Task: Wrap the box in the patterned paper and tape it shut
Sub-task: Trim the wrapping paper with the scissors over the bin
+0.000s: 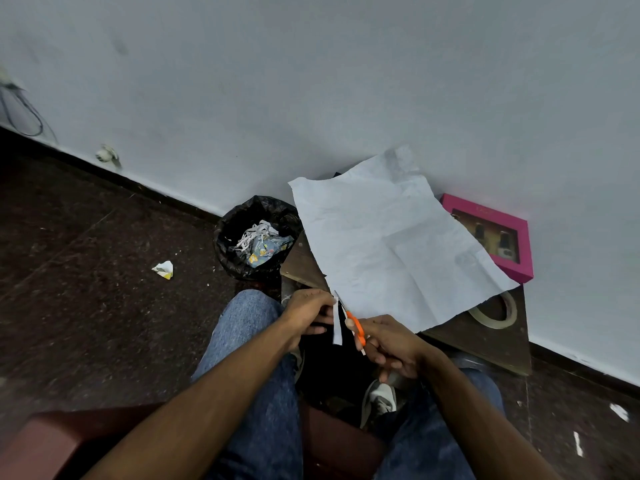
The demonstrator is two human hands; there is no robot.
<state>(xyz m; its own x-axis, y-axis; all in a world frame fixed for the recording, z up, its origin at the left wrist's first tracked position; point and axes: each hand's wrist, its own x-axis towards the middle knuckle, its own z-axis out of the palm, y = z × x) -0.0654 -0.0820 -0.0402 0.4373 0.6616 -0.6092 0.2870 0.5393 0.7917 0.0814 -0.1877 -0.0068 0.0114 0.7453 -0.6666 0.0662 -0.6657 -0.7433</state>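
A large sheet of wrapping paper [391, 244] lies white side up over a small dark table [485, 344], creased and hanging past the near edge. A pink box [491, 233] with a window in its lid sits at the table's far right, against the wall. A roll of clear tape [495, 311] lies partly under the paper's right corner. My right hand [391, 344] grips orange-handled scissors [356, 327], blades pointing up at the paper's near edge. My left hand [308, 313] pinches a narrow cut strip of paper [337, 323] beside the blades.
A black-lined waste bin [256, 237] with paper scraps stands left of the table, by the wall. A crumpled scrap [163, 269] lies on the dark floor to the left. My knees in jeans and a shoe [379, 400] are below the hands. White bits lie on the floor at right.
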